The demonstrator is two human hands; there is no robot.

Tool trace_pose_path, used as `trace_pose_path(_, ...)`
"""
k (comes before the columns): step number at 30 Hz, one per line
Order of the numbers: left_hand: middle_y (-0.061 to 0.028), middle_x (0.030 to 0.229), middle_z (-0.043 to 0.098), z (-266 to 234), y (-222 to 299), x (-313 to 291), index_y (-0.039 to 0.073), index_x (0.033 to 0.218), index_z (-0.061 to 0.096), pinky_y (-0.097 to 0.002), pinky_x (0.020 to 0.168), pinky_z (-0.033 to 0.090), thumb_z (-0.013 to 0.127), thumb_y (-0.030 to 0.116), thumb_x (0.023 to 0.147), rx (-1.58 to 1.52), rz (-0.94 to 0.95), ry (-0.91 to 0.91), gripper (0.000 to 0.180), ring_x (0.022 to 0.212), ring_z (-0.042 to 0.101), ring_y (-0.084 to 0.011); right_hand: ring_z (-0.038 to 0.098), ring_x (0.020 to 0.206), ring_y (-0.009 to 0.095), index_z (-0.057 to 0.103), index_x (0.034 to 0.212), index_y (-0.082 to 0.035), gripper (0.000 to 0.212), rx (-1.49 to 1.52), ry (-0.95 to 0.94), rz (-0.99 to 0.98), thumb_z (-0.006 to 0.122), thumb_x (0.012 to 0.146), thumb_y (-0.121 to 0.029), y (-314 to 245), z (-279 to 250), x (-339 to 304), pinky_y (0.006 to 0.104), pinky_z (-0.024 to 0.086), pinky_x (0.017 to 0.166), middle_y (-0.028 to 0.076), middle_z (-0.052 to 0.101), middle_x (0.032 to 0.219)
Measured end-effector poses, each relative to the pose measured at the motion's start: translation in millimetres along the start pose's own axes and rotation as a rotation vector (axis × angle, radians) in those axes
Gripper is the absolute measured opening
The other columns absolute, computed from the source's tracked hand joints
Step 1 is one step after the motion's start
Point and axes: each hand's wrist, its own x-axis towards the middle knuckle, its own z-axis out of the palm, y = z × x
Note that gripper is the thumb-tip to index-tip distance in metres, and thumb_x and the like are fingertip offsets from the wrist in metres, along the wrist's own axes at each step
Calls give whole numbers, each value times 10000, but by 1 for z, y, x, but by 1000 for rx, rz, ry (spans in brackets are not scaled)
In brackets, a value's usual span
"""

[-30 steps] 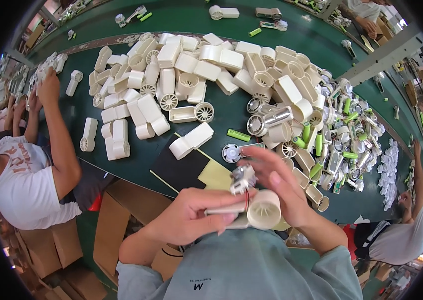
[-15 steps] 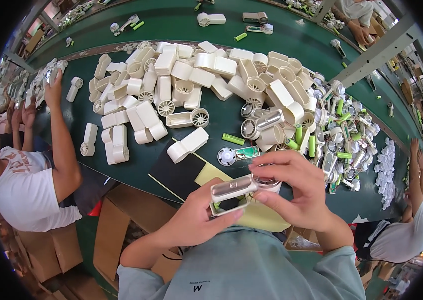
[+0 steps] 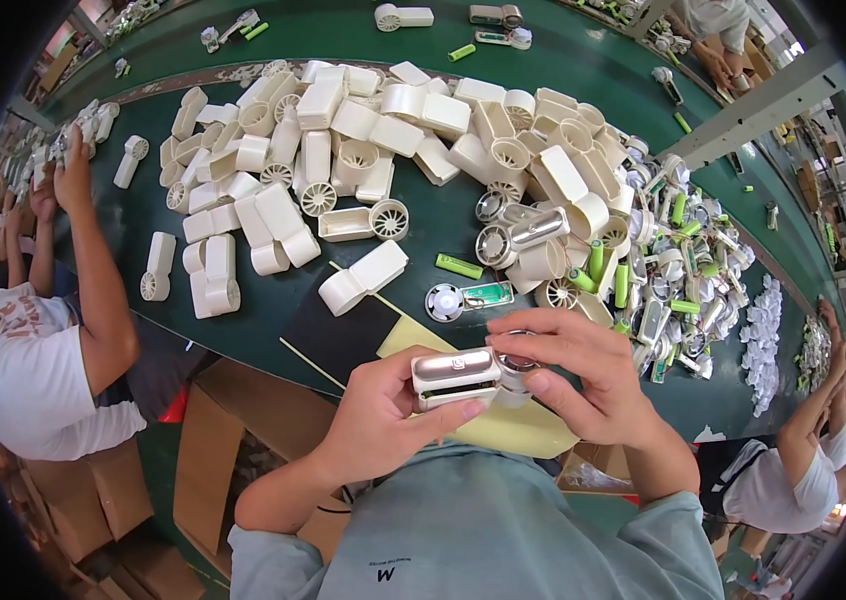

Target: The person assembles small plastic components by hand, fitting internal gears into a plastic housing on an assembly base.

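Just over the bench's near edge, a shiny-covered cream casing is clasped along its long part by the left hand, its round end pinched by the right hand. Beyond, a green cylinder and a green circuit board are set near heaped cream shells.
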Motion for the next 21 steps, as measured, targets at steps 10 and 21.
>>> trace_pose_path(10,-110,1224,661,-5,-10,5,-46,1306,600,-290,873,581,730,23,947,-145,130,-52,388,1058,655,-124,659,1137,330,670,1313,-32,412,-160,-42,-178,720,905,-52,2,0,3,399,571,914,192,618,1316)
trace_pose_path(21,-165,1239,674,-2,-4,17,18,1340,635,-288,889,595,828,69,841,549,579,10,537,1038,706,-213,604,839,157,682,1174,12,286,371,104,329,498,1076,-183,14,21,8,285,486,735,107,650,1031)
